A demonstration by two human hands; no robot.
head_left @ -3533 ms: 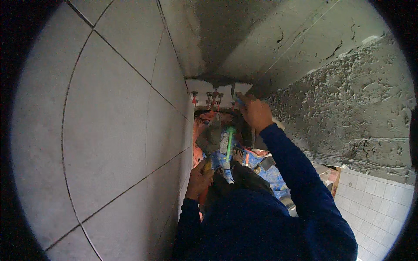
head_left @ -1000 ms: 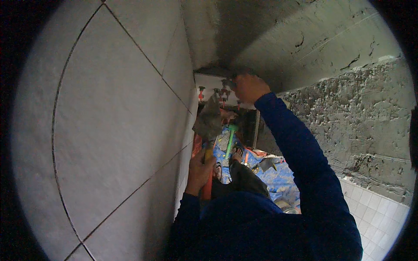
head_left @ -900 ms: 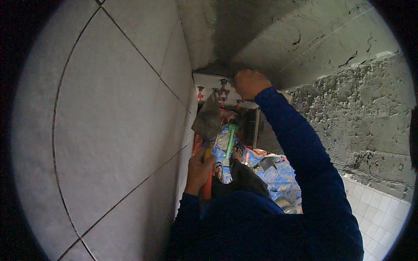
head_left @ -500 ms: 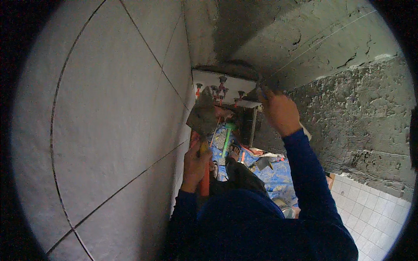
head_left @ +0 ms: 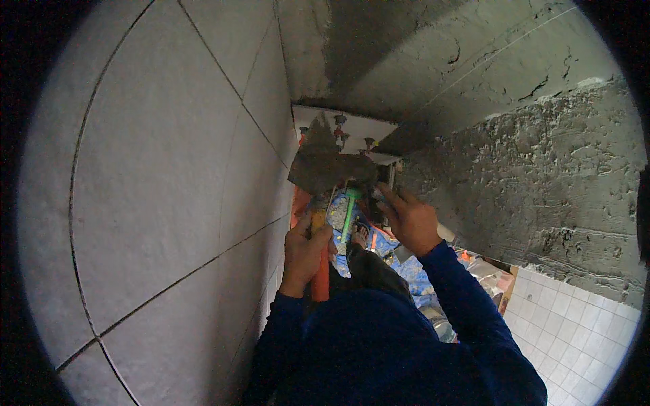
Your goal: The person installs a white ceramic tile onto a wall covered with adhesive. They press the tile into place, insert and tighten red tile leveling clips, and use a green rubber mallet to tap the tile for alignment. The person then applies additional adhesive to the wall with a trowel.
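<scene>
My left hand (head_left: 306,257) is closed around the orange-red handle of a trowel (head_left: 320,139) with a broad grey, pointed blade turned away from me, beside the tiled wall. My right hand (head_left: 409,220) grips a second tool, which looks like a flat trowel (head_left: 362,169); its handle is mostly hidden by my fingers. The two dark blades meet or overlap in front of me, and whether they touch is hard to tell. Behind them a pale tile or panel (head_left: 372,128) carries several dark-topped, red levelling clips (head_left: 369,143) along the wall corner.
Large grey tiles (head_left: 156,169) cover the left wall. Rough grey mortar (head_left: 542,176) coats the right wall, with small white tiles (head_left: 575,325) below. A green-handled tool (head_left: 349,215) lies on a blue sheet (head_left: 413,274) near my foot (head_left: 359,235).
My right hand has come down and left from the grey wall, bringing its trowel to the blade in my left hand. The left hand stays nearly in place, its blade turned slightly.
</scene>
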